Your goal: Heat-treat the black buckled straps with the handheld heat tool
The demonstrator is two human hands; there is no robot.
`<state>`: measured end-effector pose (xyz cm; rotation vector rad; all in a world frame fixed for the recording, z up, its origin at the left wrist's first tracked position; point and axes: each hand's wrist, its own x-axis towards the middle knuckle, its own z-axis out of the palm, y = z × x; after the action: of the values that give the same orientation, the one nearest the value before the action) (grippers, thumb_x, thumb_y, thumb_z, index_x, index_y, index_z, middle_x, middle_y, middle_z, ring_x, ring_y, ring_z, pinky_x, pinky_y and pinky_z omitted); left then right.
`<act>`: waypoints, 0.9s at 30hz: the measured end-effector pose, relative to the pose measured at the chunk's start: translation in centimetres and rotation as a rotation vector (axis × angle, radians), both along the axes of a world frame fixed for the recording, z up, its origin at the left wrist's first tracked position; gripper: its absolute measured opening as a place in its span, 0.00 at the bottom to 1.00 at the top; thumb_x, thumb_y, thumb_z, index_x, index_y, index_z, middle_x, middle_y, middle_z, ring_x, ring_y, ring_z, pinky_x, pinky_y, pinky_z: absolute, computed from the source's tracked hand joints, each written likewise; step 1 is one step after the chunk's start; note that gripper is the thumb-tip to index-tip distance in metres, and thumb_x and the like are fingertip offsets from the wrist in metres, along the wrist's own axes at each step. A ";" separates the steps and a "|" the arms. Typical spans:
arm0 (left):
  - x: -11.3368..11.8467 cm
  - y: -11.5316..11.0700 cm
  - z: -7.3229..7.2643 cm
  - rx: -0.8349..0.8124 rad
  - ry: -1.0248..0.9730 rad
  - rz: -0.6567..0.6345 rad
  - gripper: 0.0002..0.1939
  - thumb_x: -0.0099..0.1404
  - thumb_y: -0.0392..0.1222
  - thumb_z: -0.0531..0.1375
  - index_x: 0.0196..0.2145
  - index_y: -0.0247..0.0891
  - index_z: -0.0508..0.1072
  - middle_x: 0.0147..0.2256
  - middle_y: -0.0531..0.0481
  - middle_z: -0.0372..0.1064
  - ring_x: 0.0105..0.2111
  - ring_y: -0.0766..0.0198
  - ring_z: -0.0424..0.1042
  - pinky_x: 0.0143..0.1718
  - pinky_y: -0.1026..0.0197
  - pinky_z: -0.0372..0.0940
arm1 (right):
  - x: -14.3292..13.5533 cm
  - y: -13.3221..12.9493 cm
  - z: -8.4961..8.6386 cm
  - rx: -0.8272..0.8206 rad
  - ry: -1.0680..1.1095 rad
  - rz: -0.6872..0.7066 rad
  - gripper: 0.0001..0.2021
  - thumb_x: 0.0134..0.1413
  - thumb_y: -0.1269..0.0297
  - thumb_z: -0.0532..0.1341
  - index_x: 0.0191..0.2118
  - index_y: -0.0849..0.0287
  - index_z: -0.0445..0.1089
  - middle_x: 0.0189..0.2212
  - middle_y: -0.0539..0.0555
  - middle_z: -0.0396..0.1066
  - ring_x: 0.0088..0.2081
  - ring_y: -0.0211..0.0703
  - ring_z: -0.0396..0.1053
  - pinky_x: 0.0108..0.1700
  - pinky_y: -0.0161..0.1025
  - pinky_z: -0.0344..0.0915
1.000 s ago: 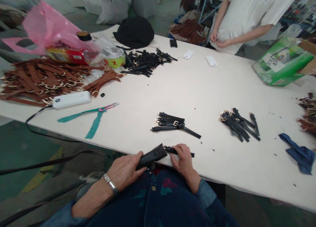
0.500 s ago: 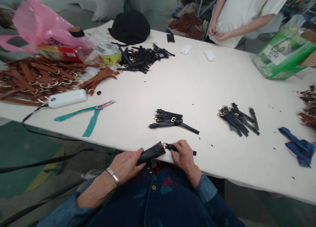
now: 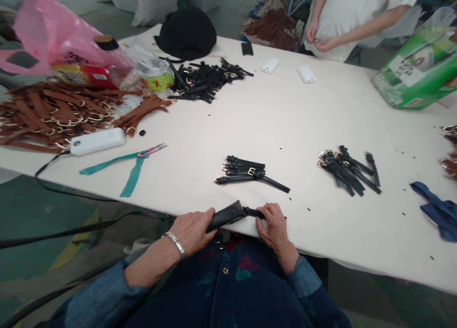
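My left hand (image 3: 193,230), with a silver bracelet at the wrist, is wrapped round a dark flat-ended tool (image 3: 228,214) at the table's front edge. My right hand (image 3: 274,225) pinches a short black buckle strap (image 3: 254,213) against the table. The strap's buckle end meets the tool's wide end, and the buckle is mostly hidden there. Just beyond my hands lies a small stack of black buckle straps (image 3: 246,168), one crossing it at an angle. Farther right is a looser group of black straps (image 3: 344,171).
At the left are pink-handled snips (image 3: 152,150) with teal cloth, a white power bank (image 3: 97,141) and brown straps (image 3: 64,109). A black strap pile (image 3: 207,80) and black cap (image 3: 187,33) lie behind. A person's hands (image 3: 319,40) are across the table; a blue cloth (image 3: 437,209) lies right.
Both my hands have shifted slightly right with the tool and strap. The tool's end now meets the strap's buckle, which showed before. The view has also shifted a little.
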<state>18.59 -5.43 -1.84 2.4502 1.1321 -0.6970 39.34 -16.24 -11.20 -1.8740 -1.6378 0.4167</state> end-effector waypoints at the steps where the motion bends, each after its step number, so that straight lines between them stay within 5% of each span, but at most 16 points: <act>1: 0.0 0.0 0.1 -0.002 0.000 -0.006 0.18 0.58 0.54 0.46 0.40 0.40 0.62 0.33 0.44 0.70 0.33 0.55 0.69 0.32 0.57 0.60 | 0.2 -0.1 0.0 0.009 0.010 -0.007 0.12 0.48 0.70 0.54 0.41 0.57 0.65 0.35 0.55 0.62 0.40 0.46 0.57 0.42 0.45 0.56; 7: 0.1 0.2 0.2 0.007 0.013 -0.008 0.19 0.58 0.54 0.46 0.40 0.40 0.62 0.32 0.44 0.70 0.33 0.55 0.69 0.32 0.57 0.60 | 0.2 0.3 -0.4 0.044 -0.005 0.091 0.15 0.49 0.67 0.56 0.46 0.55 0.64 0.41 0.56 0.62 0.43 0.47 0.58 0.43 0.46 0.56; 17: -0.3 0.3 0.1 0.045 0.012 -0.071 0.16 0.58 0.52 0.46 0.40 0.41 0.61 0.31 0.45 0.70 0.32 0.54 0.70 0.29 0.56 0.61 | -0.3 1.3 -1.4 0.104 -0.057 0.115 0.07 0.53 0.69 0.54 0.36 0.55 0.69 0.34 0.54 0.66 0.37 0.42 0.59 0.38 0.42 0.54; 27: 0.1 0.7 0.5 -0.007 0.036 -0.073 0.16 0.58 0.51 0.47 0.41 0.40 0.61 0.33 0.45 0.70 0.34 0.56 0.70 0.33 0.57 0.61 | -0.2 2.2 0.4 -0.041 0.046 0.176 0.05 0.53 0.67 0.54 0.29 0.57 0.64 0.30 0.50 0.65 0.37 0.40 0.59 0.42 0.41 0.50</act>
<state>18.65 -4.78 -1.36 2.4937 1.0559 -0.7680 39.12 -14.02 -10.81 -1.7423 -1.7819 0.5667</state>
